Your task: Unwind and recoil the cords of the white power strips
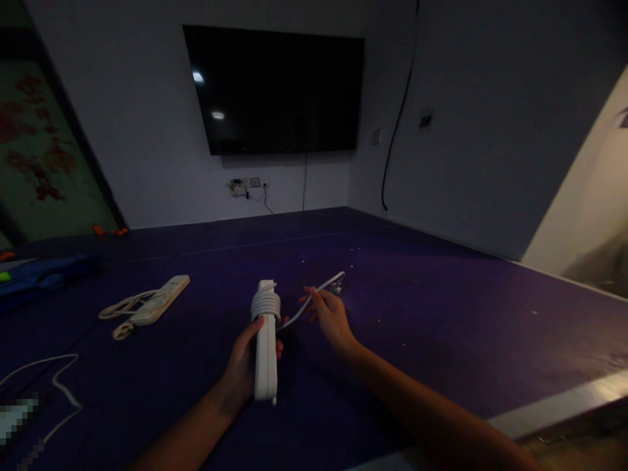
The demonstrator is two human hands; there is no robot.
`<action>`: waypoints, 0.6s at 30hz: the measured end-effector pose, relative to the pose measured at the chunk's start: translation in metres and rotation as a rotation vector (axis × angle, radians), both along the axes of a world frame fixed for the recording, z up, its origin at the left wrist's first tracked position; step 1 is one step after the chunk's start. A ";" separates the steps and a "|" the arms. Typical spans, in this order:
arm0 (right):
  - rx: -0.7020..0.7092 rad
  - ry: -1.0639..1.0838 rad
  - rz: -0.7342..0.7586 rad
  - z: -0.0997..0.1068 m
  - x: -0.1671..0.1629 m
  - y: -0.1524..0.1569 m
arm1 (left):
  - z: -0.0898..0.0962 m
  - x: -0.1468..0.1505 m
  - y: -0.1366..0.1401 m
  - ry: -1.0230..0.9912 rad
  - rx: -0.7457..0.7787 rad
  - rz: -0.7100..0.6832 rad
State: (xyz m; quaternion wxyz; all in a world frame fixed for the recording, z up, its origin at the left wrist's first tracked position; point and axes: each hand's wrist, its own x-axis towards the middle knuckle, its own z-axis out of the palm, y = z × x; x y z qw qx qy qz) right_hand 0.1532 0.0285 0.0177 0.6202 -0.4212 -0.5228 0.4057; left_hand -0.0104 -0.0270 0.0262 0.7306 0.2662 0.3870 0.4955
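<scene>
A white power strip [266, 366] stands on edge in my left hand [244, 356], whose fingers wrap round its middle. Several turns of its white cord [265, 305] are wound round the far end. From there a loose length of the cord runs up to the right. My right hand [330, 317] pinches this loose length between thumb and fingers, a short way from the strip. Beyond the right hand, the cord's free end bends over, with a plug [336, 286] partly visible near it.
A second power strip [164, 301] with a loosely looped cord lies to the left on the purple surface [417, 314]. Blue cloth [49, 275] lies at the far left. Nearer, a white cable [61, 386] curves beside a blurred-out object. A television [279, 91] hangs on the wall.
</scene>
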 end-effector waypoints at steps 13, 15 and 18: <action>-0.356 0.108 0.126 -0.003 -0.004 0.003 | -0.012 -0.024 0.011 -0.354 0.112 -0.334; -0.226 0.090 0.035 -0.005 0.002 0.010 | -0.015 -0.026 0.014 -0.385 0.120 -0.378; 0.034 -0.004 -0.145 -0.010 0.016 0.025 | -0.016 -0.024 0.014 -0.398 0.148 -0.422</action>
